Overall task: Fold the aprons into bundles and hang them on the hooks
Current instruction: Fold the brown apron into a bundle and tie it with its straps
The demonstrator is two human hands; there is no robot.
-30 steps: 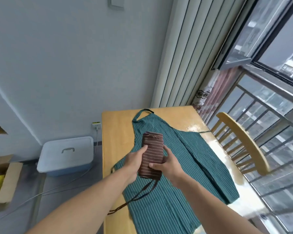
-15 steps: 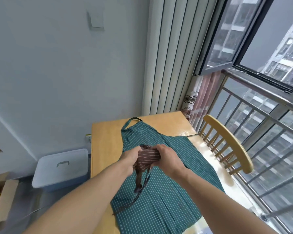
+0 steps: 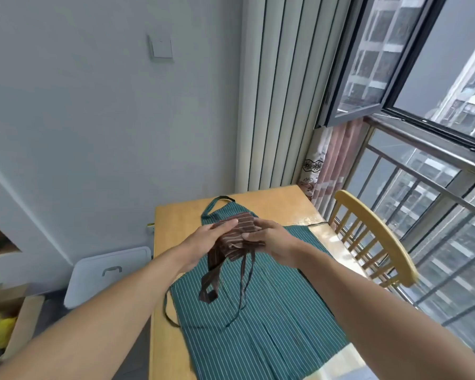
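In the head view, the left hand [image 3: 203, 238] and the right hand [image 3: 269, 237] held a folded brown apron [image 3: 237, 230] between them, above a green apron [image 3: 258, 311] that lay flat on the table [image 3: 176, 215]. The left fingers were rather straight and lay along the top of the bundle; the right fingers curled round its near side, though their tips were hidden behind the cloth. Brown straps [image 3: 211, 281] hung loose from the bundle and touched the green apron. The near end of the green apron was cut off by the lower edge. A chair [image 3: 373, 229] stood beside the table on the right. On the floor to the left was a white bin [image 3: 104, 272], partly hidden by the left arm, and a cardboard box [image 3: 17, 325], cut off, with something yellow inside that I could not identify. No hook was visible.
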